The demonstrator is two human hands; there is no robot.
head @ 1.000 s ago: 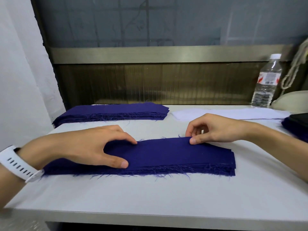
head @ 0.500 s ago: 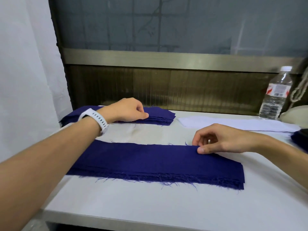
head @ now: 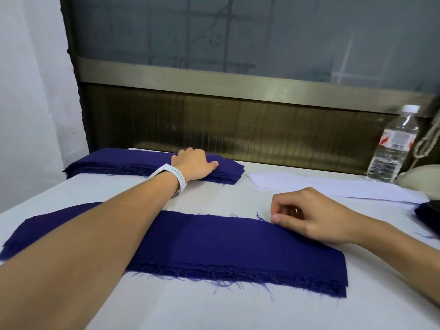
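A near stack of purple cloth strips with frayed edges lies across the white table. My right hand rests on its far right edge, fingers curled, thumb and forefinger pinching the edge of the top layer. A second purple stack sits at the back left. My left hand, with a white watch on the wrist, lies on top of that far stack near its right end. Its thumb is straight on the cloth; its fingers are hidden behind the back of the hand. My left forearm crosses over the near stack.
White cloth pieces lie at the back right. A clear water bottle stands by the wall, with a rope hanging beside it. Dark fabric shows at the right edge. A white wall borders the table's left side.
My left hand left the near stack, reached to the far stack and now lies flat on it. My right hand stayed at the near stack's far edge.
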